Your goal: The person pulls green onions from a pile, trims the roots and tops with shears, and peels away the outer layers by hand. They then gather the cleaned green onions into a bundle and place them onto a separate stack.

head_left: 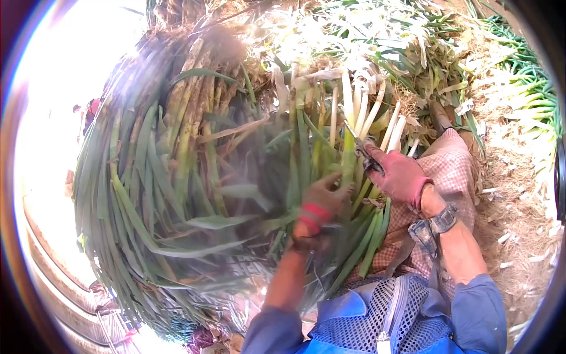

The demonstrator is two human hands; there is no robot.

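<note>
My left hand (323,203), gloved with a red band at the wrist, is closed around the green part of a long green onion (348,106). The stalk stands nearly upright, with its pale end pointing away from me. My right hand (398,174) wears a reddish glove and grips a small bladed tool (370,160) with a dark handle. Its thin blade points up and left, right at the stalk. More pale green onion stalks (372,111) lie just beyond my hands. Long leaves (371,248) hang down below them toward my lap.
A large heap of green onions (159,171) fills the left side. Peeled leaves and scraps (377,35) are piled at the back. Trimmed green onions (530,82) lie in a row at far right, beside straw-covered ground (513,200). Checked cloth (442,171) covers my leg.
</note>
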